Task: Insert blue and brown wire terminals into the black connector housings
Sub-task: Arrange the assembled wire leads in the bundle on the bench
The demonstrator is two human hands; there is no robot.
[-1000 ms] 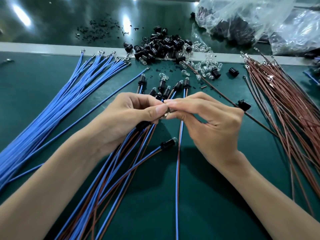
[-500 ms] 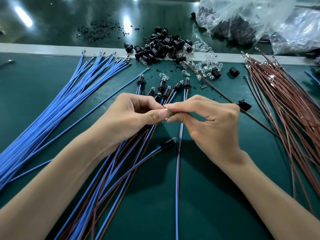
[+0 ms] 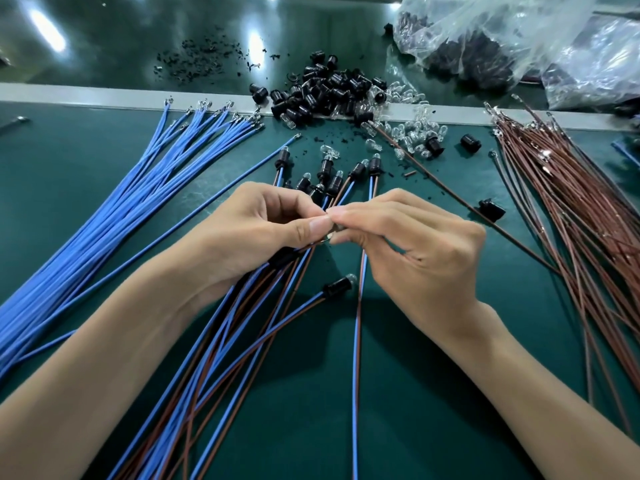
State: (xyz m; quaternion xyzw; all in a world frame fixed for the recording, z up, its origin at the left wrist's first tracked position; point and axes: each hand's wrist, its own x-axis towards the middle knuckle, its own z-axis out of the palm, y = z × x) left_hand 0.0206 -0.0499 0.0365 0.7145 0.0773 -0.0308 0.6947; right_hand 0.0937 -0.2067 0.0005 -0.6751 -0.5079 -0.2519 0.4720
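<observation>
My left hand (image 3: 252, 230) and my right hand (image 3: 412, 251) meet fingertip to fingertip above the green mat. The left one grips a black connector housing (image 3: 282, 259) that pokes out under its palm, with blue and brown wires trailing toward me. My right hand pinches a small shiny part (image 3: 332, 233) at the thumb tips; what it is stays hidden by the fingers. Finished housings with wire pairs (image 3: 325, 174) lie fanned just beyond the hands, and one more (image 3: 337, 287) lies below them.
Loose blue wires (image 3: 114, 216) spread at the left, brown wires (image 3: 588, 216) at the right. A heap of black housings (image 3: 325, 90) and clear bulbs (image 3: 415, 129) sits at the far strip. Plastic bags (image 3: 519, 39) lie at the back right. A single housing (image 3: 491, 208) lies right of my hand.
Both hands stay pinched together at the same spot. The fingertips shifted only slightly against each other; the wires on the mat did not move.
</observation>
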